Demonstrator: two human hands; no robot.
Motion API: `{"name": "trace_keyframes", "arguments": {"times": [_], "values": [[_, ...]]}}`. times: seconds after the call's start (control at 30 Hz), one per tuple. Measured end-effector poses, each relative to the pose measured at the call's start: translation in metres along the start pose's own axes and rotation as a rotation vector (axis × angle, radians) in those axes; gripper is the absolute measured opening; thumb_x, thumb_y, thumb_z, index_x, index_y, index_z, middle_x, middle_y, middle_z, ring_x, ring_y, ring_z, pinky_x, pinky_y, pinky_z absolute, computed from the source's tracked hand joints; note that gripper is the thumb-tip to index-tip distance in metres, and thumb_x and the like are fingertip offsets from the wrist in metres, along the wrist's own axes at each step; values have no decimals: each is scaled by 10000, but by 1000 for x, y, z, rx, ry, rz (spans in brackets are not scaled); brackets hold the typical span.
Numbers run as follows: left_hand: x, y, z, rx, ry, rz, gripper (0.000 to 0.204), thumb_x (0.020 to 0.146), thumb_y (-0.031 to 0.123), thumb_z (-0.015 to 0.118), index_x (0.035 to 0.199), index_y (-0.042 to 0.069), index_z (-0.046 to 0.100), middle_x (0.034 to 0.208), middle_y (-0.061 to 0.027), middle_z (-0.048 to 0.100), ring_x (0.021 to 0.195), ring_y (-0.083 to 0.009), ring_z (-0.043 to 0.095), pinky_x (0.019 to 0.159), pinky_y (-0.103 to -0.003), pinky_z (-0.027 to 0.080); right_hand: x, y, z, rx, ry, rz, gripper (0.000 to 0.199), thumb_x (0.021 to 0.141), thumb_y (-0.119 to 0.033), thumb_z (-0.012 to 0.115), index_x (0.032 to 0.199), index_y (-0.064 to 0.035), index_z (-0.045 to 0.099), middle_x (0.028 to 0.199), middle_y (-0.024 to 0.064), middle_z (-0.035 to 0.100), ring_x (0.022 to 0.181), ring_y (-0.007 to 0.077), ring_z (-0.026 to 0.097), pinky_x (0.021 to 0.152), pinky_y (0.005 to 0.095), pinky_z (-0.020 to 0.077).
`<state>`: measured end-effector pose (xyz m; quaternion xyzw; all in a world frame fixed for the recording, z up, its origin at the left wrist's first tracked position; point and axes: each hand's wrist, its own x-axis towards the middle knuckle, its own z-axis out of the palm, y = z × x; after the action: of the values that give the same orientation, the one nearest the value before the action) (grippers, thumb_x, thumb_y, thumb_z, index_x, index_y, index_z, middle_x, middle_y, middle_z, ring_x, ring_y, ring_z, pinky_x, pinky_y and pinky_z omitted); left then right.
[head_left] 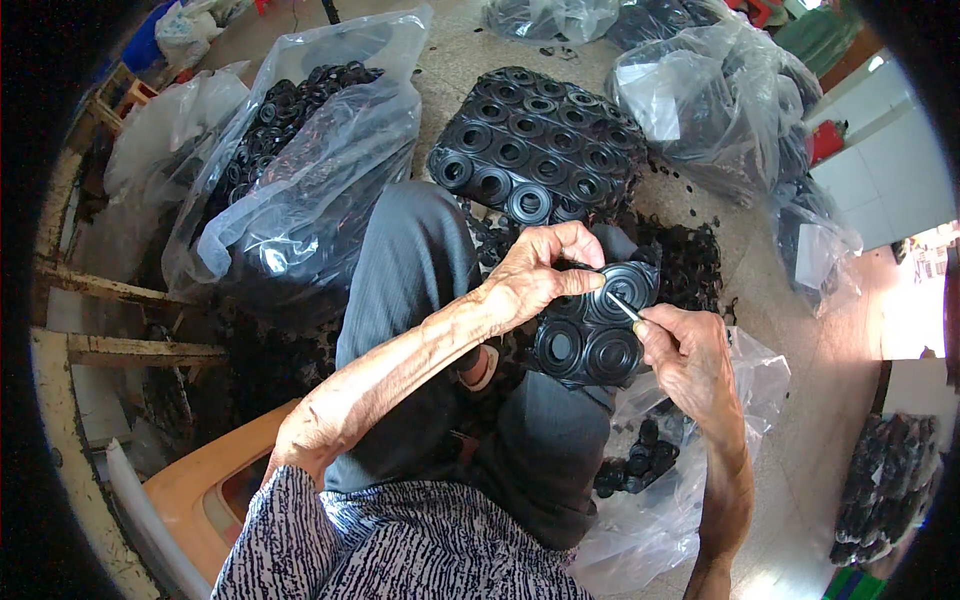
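A small black rubber sheet (612, 357) with several moulded rings is held over my right knee. My left hand (535, 275) pinches its upper edge, thumb lying near the upper right ring. In my right hand (690, 360) is a thin pale metal pick (625, 306), its tip touching that upper right ring. The lower left ring has an open centre. Past my knees lies a larger black sheet (540, 145) with rows of the same rings, apparently on top of a pile.
An open clear plastic bag (300, 190) full of loose black rings stands at the left. More filled bags (720, 95) sit at the far right. Black scraps (685, 265) cover the floor beyond my knees. A clear bag (640, 530) with black pieces lies by my right leg.
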<state>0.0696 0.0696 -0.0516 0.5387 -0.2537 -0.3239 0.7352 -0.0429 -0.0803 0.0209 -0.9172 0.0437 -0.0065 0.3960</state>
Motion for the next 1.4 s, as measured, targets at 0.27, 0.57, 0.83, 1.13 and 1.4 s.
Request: {"name": "trace_keyframes", "arguments": {"times": [0.27,0.57,0.83,1.13,1.4], "values": [[1,1,5,45,23,0,126,718,17,639,800,47,548,768,18,558,744,-63,505,683,-201,403,-1,2,-2,-38,-8,20,69,760,-29,545,767,40,548,560,191,474,426,233,452,440,314,351],[6,-6,6,117,94,28,127,710,7,646,791,48,557,733,3,576,705,-69,512,677,-206,411,-28,-20,13,-44,-462,-596,111,711,-31,565,822,-39,555,640,91,538,515,231,528,441,309,369],[-2,1,3,350,113,62,167,692,35,667,819,47,560,760,8,562,711,-78,492,644,-227,406,-62,26,-1,-13,-329,-33,103,715,-52,577,798,2,546,669,167,535,600,328,549,524,361,424],[-64,0,29,545,342,0,144,771,142,625,777,13,560,687,3,531,617,-56,467,558,-212,396,-75,43,-16,-525,107,111,95,747,-55,549,819,-1,576,670,163,556,533,228,539,493,309,401],[-60,-22,38,221,304,-216,157,695,32,678,745,37,529,632,26,514,572,-36,459,513,-177,378,-48,-6,-2,-170,-124,109,59,745,-26,541,771,26,535,634,201,501,471,296,465,453,338,351]]}}
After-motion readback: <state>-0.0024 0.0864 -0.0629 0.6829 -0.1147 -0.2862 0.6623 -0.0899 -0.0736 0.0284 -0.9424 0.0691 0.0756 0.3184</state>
